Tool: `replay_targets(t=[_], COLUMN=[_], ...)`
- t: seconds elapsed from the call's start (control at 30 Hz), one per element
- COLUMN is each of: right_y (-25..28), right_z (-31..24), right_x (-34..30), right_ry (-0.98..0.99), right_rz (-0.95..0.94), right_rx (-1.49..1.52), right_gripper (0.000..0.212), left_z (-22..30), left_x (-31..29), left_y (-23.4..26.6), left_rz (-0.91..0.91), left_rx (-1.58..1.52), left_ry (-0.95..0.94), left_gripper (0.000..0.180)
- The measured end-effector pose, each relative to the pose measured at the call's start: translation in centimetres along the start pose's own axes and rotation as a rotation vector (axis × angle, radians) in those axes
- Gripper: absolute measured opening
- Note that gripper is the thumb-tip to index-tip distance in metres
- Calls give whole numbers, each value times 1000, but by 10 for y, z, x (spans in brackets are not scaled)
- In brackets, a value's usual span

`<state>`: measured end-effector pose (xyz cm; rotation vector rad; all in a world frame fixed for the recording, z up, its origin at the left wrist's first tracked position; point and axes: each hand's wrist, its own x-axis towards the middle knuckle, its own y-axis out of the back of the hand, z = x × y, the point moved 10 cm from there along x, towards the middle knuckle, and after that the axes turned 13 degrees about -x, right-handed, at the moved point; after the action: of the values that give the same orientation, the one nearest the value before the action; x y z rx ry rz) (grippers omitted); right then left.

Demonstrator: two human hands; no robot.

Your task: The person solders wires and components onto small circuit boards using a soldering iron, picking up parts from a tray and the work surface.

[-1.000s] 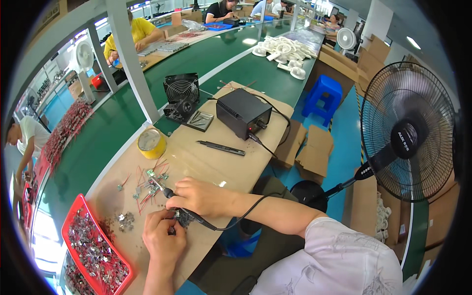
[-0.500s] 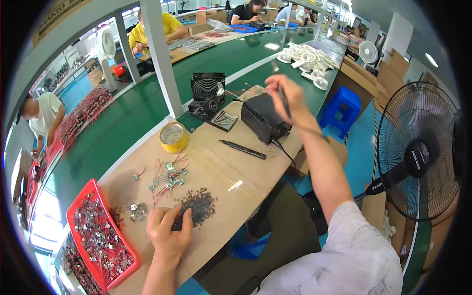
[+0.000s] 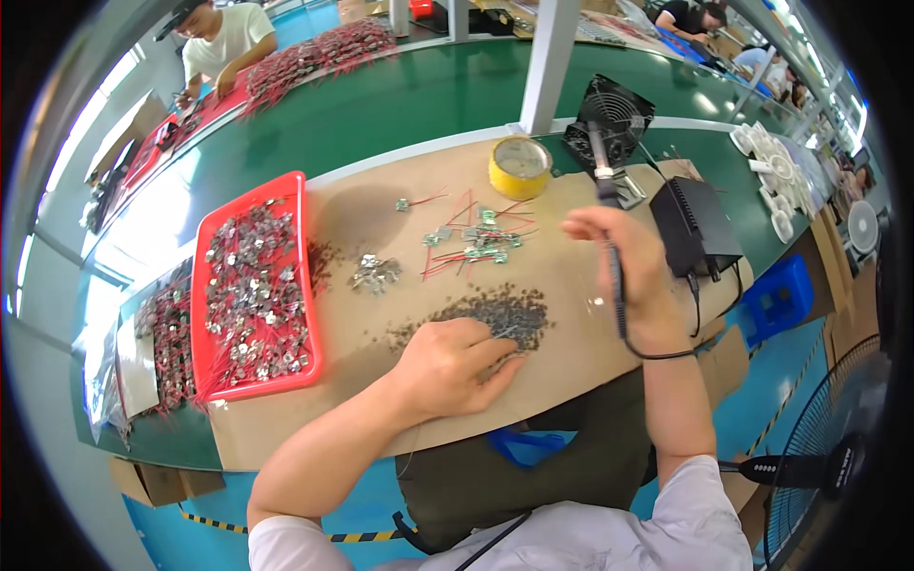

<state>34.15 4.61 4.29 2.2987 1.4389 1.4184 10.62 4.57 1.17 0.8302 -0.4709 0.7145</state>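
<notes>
1. Left hand [image 3: 449, 366] rests on the tabletop [image 3: 571, 357], fingers pressed on the near edge of the pile of small dark parts [image 3: 495, 314]; grip narrow, pinching at parts — can't tell if any is held.
2. Right hand [image 3: 624, 266], just right of the pile, raised w/ grip closed round a soldering iron [image 3: 609, 214], tip pointing away, cord looping past the wrist.
3. Red tray [image 3: 202, 285] of metal bits lies well left of the pile.
4. Beyond the pile: small boards w/ red wires [image 3: 471, 243].
5. Farther: yellow tape roll [image 3: 520, 167], black power unit [image 3: 697, 226] to the right, small fan [image 3: 609, 119] behind.
</notes>
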Motion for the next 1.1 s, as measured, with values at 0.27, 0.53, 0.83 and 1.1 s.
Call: replay_targets(t=[0.27, 0.53, 0.83, 1.1], right_y=[-122, -207, -165, -65], right_z=[-68, -22, -32, -77], right_x=[72, 96, 87, 20], right_ry=[422, 398, 342, 492], right_rz=[-187, -424, -383, -326], right_rx=[-186, -317, -282, -342], right_gripper=[25, 29, 33, 23], left_z=[6, 0, -9, -51], left_x=[-6, -10, -11, -5], left_y=[-6, 9, 54, 68], left_rz=[-68, -56, 384, 321], left_rx=[-77, -45, 63, 141], left_ry=[-107, -93, -14, 236], left_gripper=[10, 20, 17, 46])
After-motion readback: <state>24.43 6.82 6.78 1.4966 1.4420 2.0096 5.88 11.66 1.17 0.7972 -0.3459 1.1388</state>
